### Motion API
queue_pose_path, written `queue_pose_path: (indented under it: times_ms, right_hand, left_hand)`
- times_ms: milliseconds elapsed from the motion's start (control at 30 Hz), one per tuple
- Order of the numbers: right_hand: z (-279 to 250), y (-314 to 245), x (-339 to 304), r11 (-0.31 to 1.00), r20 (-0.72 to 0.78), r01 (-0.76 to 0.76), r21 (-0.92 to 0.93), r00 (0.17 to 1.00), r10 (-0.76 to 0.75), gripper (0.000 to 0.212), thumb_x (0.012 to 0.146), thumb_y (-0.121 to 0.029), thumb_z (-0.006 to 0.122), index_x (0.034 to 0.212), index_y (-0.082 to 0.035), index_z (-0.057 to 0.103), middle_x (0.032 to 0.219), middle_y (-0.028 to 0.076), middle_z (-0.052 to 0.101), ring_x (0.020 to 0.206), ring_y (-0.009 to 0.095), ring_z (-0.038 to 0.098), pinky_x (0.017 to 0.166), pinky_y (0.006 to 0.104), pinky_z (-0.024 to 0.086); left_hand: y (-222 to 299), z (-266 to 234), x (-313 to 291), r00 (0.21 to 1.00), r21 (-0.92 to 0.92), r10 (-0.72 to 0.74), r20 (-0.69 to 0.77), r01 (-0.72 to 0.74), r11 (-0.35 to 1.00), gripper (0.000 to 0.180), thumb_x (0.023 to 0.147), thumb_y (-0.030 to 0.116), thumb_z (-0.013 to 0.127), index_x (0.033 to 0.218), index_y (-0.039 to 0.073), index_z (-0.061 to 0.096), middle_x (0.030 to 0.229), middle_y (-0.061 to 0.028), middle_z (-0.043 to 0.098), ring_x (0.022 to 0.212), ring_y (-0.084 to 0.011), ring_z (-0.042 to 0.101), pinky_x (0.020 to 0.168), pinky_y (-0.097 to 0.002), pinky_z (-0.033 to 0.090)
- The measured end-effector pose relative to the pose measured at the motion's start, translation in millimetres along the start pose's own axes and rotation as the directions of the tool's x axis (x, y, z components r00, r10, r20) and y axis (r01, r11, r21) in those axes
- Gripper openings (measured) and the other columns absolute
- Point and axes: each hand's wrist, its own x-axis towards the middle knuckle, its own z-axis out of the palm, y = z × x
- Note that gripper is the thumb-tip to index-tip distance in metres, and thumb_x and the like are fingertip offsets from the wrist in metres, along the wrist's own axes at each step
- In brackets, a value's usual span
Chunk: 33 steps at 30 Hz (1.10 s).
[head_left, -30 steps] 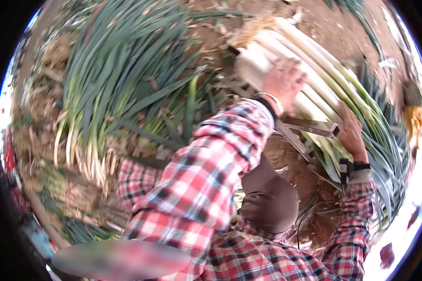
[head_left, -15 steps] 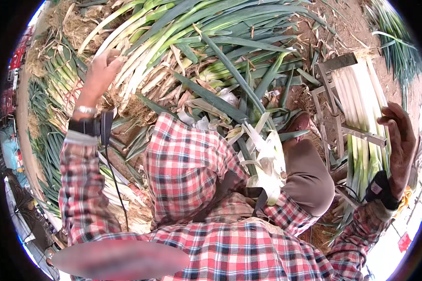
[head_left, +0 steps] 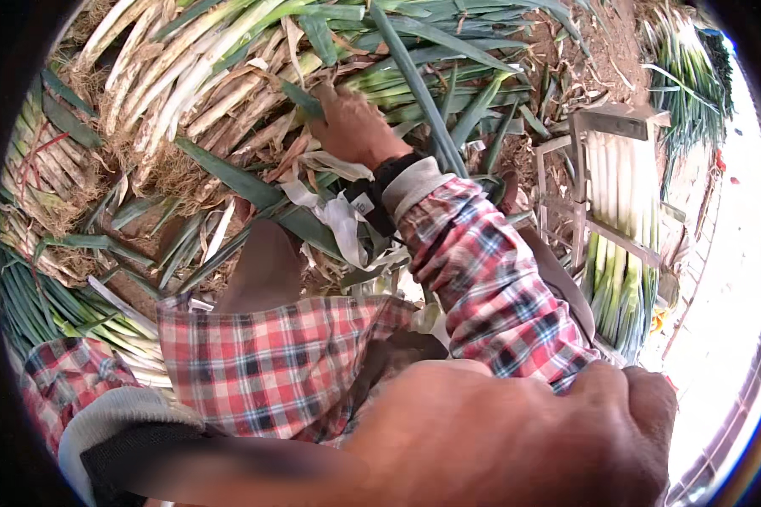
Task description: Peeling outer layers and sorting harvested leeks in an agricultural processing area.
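My right hand [head_left: 355, 127] reaches into the pile of leeks [head_left: 165, 93], its fingers curled down around a dark green leek leaf [head_left: 300, 99]; the fingertips are partly hidden. Large and blurred, my left hand [head_left: 550, 431] crosses the lower part of the view close to the camera, knuckles to the right. Its fingertips cannot be seen. A row of trimmed leeks [head_left: 621, 182], white stalks at the far end and green below, lies in a metal frame [head_left: 579, 160] to the right of my right forearm.
Tied leek bundles [head_left: 46, 169] lie at the left, with green leaves [head_left: 38, 291] below them. Another leek bundle [head_left: 689, 80] is at the far right. Pale peeled leaves [head_left: 342, 224] litter the ground before my knees.
My right hand has left the leeks in the frame and moved left into the pile. My left hand has come back from the pile, close to the camera. The view has shifted.
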Motion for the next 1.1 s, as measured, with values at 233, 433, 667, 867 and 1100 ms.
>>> queue_pose_path:
  times_ms: [233,433,667,867,1100]
  right_hand:
    - [85.0,29.1,-126.3,0.93,0.341,0.149,-0.337,0.94,-0.027,0.045,0.086,-0.037,0.064,0.121,-0.008,0.058,0.116,0.015,0.061,0.112,0.035,0.057,0.104,0.054,0.035]
    - [60.5,34.5,-151.4,0.963,0.566,0.109,-0.246,0.823,0.051,0.051,0.08,-0.04,0.069,0.119,-0.008,0.06,0.111,0.015,0.061,0.113,0.034,0.056,0.104,0.0526,0.035]
    - [48.4,71.6,-131.5,0.937,0.337,-0.197,0.288,0.937,0.093,0.04,0.088,-0.025,0.065,0.119,0.0,0.059,0.114,0.022,0.064,0.106,0.039,0.061,0.093,0.0449,0.047]
    - [24.7,60.5,-95.2,0.841,0.24,-0.317,0.438,0.943,0.231,0.031,0.088,-0.022,0.064,0.106,0.003,0.06,0.098,0.028,0.065,0.094,0.045,0.064,0.079,0.0475,0.05]
    - [10.0,70.0,-95.2,0.716,0.164,-0.352,0.603,0.933,0.321,0.034,0.093,-0.032,0.063,0.101,0.0,0.063,0.087,0.018,0.068,0.076,0.027,0.067,0.071,0.0383,0.052]
  left_hand:
    - [-20.7,-41.5,-17.4,0.979,0.202,-0.069,0.193,0.029,0.979,0.025,0.087,0.014,0.065,0.109,0.002,0.066,0.082,-0.008,0.066,0.056,-0.0132,0.059,0.045,-0.0286,0.052]
    - [-104.3,-68.8,2.9,0.984,0.483,-0.073,0.16,-0.014,0.875,0.027,0.087,0.015,0.065,0.111,0.002,0.065,0.088,-0.01,0.066,0.06,-0.0172,0.06,0.053,-0.0312,0.054]
    - [-342.6,-76.2,-8.7,0.705,0.784,-0.585,-0.4,0.594,0.18,0.035,0.087,0.018,0.062,0.119,0.004,0.055,0.125,-0.0213,0.058,0.113,-0.0331,0.059,0.088,-0.0458,0.051]
    - [-365.5,-33.9,-34.2,0.799,0.813,-0.288,-0.527,0.574,0.103,0.018,0.087,0.013,0.058,0.102,0.005,0.064,0.091,-0.0115,0.062,0.092,-0.0276,0.063,0.076,-0.0453,0.054]
    - [-320.3,-47.1,-41.9,0.612,0.762,-0.782,-0.122,0.563,0.321,0.041,0.08,0.032,0.069,0.109,0.003,0.068,0.112,-0.0203,0.063,0.107,-0.0384,0.061,0.089,-0.0451,0.051]
